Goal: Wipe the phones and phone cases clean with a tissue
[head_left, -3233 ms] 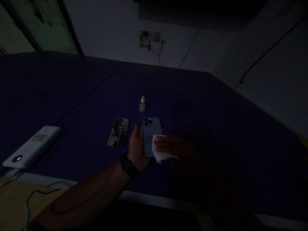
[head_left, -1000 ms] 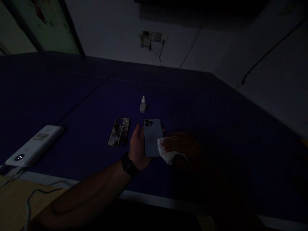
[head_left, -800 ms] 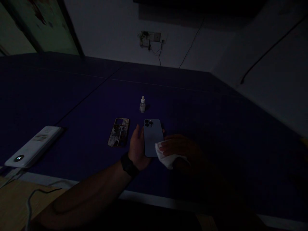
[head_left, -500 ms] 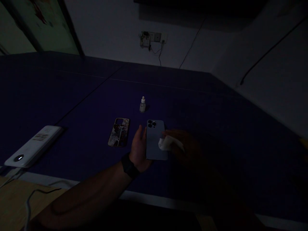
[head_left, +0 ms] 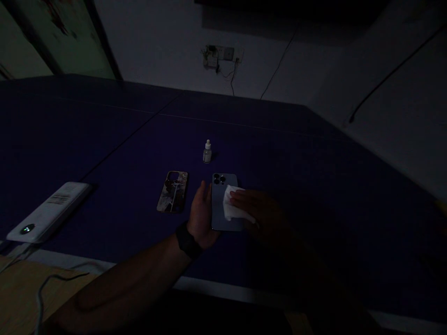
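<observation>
My left hand (head_left: 202,218), with a dark watch on its wrist, holds a blue-grey smartphone (head_left: 218,207) back side up, camera lenses at the top left. Against the phone's back, my right hand (head_left: 258,209) presses a white tissue (head_left: 234,210) under its fingers. The tissue covers the right half of the phone's back. Left of the phone lies a patterned phone case (head_left: 173,191) on the dark blue table. Beyond the phone stands a small bottle (head_left: 207,152) with a white dropper top.
A white power bank (head_left: 50,211) with a lit round display lies at the left, a cable (head_left: 39,298) near it. The dark blue table (head_left: 139,149) reaches back to a wall with sockets (head_left: 223,53) and hanging wires.
The tissue has moved left and spread flatter over the phone's back, with my right hand's fingers now on top of it. My left hand and the phone have barely shifted.
</observation>
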A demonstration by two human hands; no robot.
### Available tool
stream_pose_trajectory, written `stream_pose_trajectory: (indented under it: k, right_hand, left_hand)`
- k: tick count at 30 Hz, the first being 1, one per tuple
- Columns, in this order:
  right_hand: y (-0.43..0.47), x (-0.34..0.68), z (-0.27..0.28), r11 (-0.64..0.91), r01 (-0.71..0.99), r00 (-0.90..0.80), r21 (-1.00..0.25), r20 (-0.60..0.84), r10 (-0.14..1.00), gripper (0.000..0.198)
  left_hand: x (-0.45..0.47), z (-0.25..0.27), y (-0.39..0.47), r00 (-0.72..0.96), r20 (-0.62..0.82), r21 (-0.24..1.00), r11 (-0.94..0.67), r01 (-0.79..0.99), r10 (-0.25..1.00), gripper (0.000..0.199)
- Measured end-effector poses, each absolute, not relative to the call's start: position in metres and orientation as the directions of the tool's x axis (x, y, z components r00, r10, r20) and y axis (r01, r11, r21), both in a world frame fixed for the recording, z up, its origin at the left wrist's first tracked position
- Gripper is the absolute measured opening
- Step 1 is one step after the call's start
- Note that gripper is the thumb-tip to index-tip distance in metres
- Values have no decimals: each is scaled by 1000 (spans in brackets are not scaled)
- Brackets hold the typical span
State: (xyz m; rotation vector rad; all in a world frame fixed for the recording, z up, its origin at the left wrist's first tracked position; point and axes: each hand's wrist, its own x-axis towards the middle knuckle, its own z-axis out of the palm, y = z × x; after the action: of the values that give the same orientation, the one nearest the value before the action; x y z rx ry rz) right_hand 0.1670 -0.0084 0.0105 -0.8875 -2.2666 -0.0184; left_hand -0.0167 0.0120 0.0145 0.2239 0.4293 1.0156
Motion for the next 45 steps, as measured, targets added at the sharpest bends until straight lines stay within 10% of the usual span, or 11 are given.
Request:
stream_pose_trajectory:
  k: [45]
  right_hand:
    - [-3, 171, 6, 809, 495, -601, -316, 548, 582, 48]
  left_hand:
    - [-13, 17, 10, 440, -241, 463, 501, -731, 865, 55]
